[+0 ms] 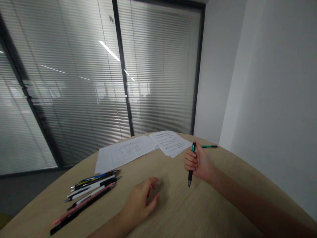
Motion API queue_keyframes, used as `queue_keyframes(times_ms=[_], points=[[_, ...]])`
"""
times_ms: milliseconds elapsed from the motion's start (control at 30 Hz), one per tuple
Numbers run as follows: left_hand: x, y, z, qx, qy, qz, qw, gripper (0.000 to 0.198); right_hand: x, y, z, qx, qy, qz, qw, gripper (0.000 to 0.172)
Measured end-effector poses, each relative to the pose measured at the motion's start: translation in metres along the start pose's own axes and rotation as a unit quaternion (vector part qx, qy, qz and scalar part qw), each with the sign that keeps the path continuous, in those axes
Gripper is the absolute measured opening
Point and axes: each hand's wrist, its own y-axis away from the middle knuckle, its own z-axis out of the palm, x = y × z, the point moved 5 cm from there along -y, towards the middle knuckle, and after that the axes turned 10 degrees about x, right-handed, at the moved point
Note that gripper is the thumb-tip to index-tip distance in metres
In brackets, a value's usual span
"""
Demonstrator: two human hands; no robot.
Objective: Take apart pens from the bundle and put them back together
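Gripping a slim black-and-green plastic pen [190,176], the right hand [199,163] has its fingers curled around the barrel and its thumb near the upper end; the tapered tip points down below the fingers, and whether it touches the table cannot be told. The left hand [141,200] is loosely bent, nothing visible between its thumb and fingers.

As far as can be judged, one pen is in hand, while the others lie unheld. Left of the left fingers are slender, smooth-looking pens: a pink pen [66,214] beside a long black pen [74,215], with white-and-black pens [89,189] and darker blue-and-yellow ones beyond, slightly blurred. A thin green-and-black pen [209,146] lies just beyond the right fingers, partly hidden. Flat white printed paper sheets [126,152] lie ahead of both hands on the curved-edged, wood-grained table [178,211].
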Motion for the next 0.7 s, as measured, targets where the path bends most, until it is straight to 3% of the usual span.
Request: queue_keyframes(times_ms=[400, 700], points=[[0.0005, -0.0033, 0.004, -0.058, -0.013, -0.028, 0.998, 0.02, 0.0036, 0.0045, 0.0019, -0.017, -0.02, 0.002, 1.0, 0.052], [-0.0043, -0.006, 0.0022, -0.06, -0.001, -0.093, 0.994, 0.018, 0.0045, 0.0036, 0.0016, -0.064, -0.02, 0.028, 0.997, 0.054]])
